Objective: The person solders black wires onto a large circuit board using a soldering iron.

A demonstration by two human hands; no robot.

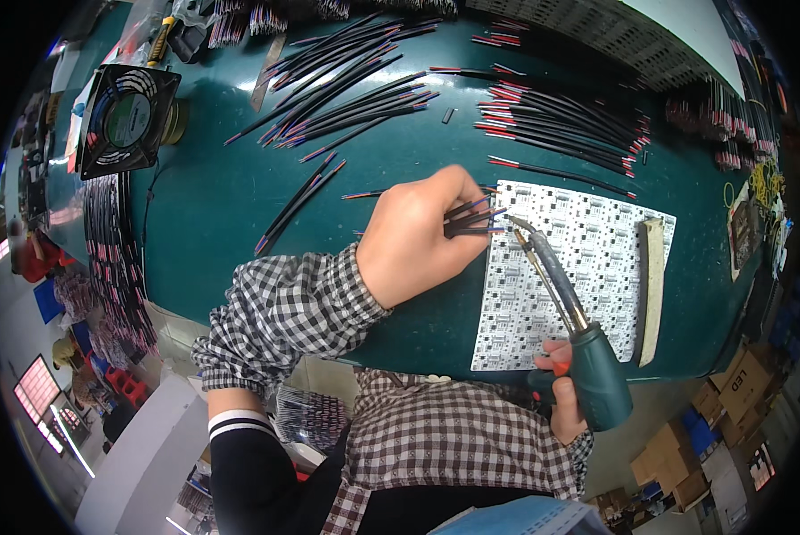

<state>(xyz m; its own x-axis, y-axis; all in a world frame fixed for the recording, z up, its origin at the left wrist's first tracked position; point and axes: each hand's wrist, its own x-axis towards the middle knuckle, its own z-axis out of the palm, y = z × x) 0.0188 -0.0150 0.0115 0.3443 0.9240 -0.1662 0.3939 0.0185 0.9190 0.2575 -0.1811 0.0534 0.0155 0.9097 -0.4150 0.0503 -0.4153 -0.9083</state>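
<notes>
Several black cables [468, 221] with coloured stripped ends are pinched in my left hand [415, 234], their tips at the left edge of a white circuit board panel [578, 267]. My right hand [562, 392] grips the green handle of a soldering gun [587, 357]. Its bent tip, with a thin feed tube alongside, reaches the board's upper left part close to the cable ends. A pale flat bar [651, 292] lies along the panel's right side.
Black cables with red and white ends [560, 125] lie beyond the panel. More black cables [355, 98] are spread at the back left. A small fan [128, 120] stands at the left, above bundled cables [119, 259]. Cardboard boxes [743, 383] are stacked at the lower right.
</notes>
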